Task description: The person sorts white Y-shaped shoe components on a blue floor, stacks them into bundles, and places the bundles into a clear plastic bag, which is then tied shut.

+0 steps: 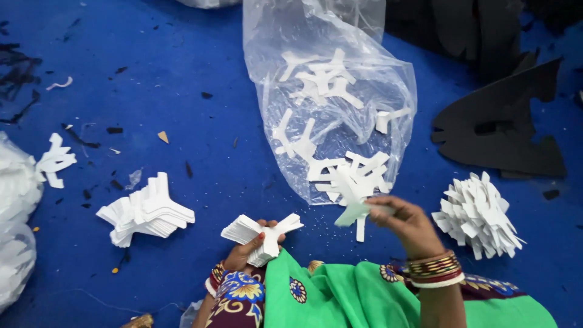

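Observation:
My left hand (245,251) grips a stack of white Y-shaped cut-outs (262,234) low in the middle, just above my green garment. Right of it, my right hand (405,223) pinches a single white cut-out (356,209) at the mouth of a clear plastic bag (340,79). The bag lies on the blue floor and holds several more of the same white pieces (349,173).
A fanned stack of white cut-outs (147,211) lies left of my left hand and another pile (478,215) right of my right hand. A filled white bag (15,212) is at the left edge. Black foam sheets (504,130) lie at the upper right. Small scraps dot the floor.

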